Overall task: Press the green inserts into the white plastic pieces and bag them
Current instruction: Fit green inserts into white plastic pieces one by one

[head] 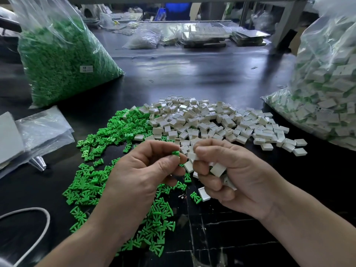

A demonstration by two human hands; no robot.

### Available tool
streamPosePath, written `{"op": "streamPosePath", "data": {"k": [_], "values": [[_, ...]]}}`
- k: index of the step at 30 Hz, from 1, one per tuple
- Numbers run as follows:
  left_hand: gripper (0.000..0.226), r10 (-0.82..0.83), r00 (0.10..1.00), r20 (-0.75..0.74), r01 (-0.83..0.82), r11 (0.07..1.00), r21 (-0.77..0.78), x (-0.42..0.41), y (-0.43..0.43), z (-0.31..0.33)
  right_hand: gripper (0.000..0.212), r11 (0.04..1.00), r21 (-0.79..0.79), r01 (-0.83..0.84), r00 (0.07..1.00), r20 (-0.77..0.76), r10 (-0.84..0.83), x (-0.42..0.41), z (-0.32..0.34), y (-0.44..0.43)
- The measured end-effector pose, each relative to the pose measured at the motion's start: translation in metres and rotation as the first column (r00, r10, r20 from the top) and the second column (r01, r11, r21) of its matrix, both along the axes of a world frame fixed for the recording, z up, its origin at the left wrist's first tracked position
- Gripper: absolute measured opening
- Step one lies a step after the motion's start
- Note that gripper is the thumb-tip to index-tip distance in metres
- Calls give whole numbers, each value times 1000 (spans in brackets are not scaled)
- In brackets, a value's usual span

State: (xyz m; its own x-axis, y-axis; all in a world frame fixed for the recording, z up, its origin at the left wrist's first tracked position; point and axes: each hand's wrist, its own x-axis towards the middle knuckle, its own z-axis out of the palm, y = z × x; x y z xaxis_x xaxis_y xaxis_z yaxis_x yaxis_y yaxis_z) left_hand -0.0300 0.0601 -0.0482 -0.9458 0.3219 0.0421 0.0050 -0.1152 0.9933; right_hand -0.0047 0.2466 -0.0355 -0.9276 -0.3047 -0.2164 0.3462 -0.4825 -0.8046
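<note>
Pinched between thumb and forefinger of left hand (146, 170): one insert (175, 153). Gripped at fingertips of right hand (231, 176): one white piece (190, 157), with spares (218, 169) clenched in the same palm.

Insert at 9 o'clock of piece, just beside it, both raised above table (192, 78). Long axis of insert mostly hidden by fingers; cannot tell. Check for open side of piece toward 9 o'clock before pressing; not readable here. Then, as judged, bring insert toward 3 o'clock into piece.

Beneath hands: green pile (100, 145) at 8 o'clock, white pile (212, 122) at 12 to 1 o'clock, touching along one edge. Dark glossy table, hard; loose parts likely to slide.

Green bag (61, 60) at 10 o'clock. Filled bag (327, 97) at 2 o'clock, well apart from hands. Cluttered benches (204, 38) at 12 o'clock.
</note>
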Motion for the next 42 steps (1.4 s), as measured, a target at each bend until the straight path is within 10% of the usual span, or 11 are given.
{"op": "streamPosePath", "data": {"k": [7,27,42], "values": [[11,-32,999,-25,33,998,47,1,-2,0,20,968,248,35,999,-26,-29,2,2,-6],[24,42,997,-63,-37,996,83,7,-1,6,19,944,328,36,997,-75,-12,5,3,-8],[12,45,961,-274,-93,982,-165,13,-2,8,10,920,391,29,985,-165,40,6,-2,-7]]}}
